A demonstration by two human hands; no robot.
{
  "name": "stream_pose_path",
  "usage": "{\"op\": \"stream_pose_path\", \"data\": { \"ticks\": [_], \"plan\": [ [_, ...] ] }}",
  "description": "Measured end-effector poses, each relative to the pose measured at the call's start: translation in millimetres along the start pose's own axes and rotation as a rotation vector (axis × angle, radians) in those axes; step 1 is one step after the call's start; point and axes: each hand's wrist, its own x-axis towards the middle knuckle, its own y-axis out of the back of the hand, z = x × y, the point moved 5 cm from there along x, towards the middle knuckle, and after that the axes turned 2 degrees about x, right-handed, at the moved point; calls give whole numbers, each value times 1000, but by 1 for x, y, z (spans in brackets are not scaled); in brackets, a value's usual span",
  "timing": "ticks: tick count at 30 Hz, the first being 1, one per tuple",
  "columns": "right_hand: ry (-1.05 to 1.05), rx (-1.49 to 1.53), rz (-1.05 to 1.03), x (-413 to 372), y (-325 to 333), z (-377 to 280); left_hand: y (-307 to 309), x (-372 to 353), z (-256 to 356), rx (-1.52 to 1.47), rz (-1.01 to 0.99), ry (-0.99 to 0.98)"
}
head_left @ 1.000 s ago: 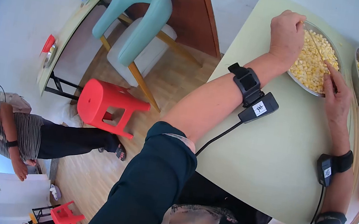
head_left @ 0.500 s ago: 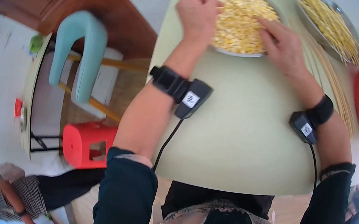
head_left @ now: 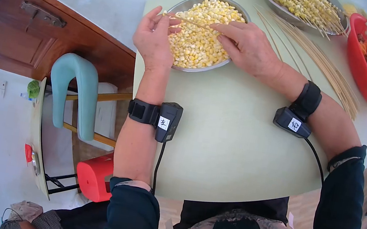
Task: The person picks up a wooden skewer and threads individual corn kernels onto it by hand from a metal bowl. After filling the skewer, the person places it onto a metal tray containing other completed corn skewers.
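Note:
A metal bowl [head_left: 198, 70] of loose yellow-white corn kernels [head_left: 204, 46] stands at the table's far left. A thin wooden skewer [head_left: 191, 21] spans the space above the kernels, between my two hands. My right hand [head_left: 254, 49] pinches its right end between thumb and forefinger. At the bowl's left rim, my left hand [head_left: 154, 42] is closed around the other end with its fingertips, where a small pale corn kernel [head_left: 165, 13] shows at the tip. Both wrists wear black straps with small boxes and cables.
Bare skewers [head_left: 322, 59] lie in a bundle right of the bowl. Behind them is a metal dish [head_left: 281, 11] of threaded corn skewers. A red basin [head_left: 361, 66] of other skewered food stands far right. A blue-green chair [head_left: 75, 83], red stool [head_left: 94, 179] and seated person [head_left: 55, 224] are left.
The view has shifted, so the table and bowl appear lower and further left. Both hands stay over the bowl with the skewer between them, which now shows more plainly.

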Motion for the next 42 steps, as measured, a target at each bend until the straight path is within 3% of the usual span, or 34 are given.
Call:
{"op": "stream_pose_path", "data": {
  "ticks": [13, 42],
  "plan": [
    [-9, -11, -36, 2, 1, -3, 5, 1, -3, -86, 77, 81],
    [-37, -34, -55, 1, 0, -1, 7, 1, 0, -97, 140, 38]
  ]
}}
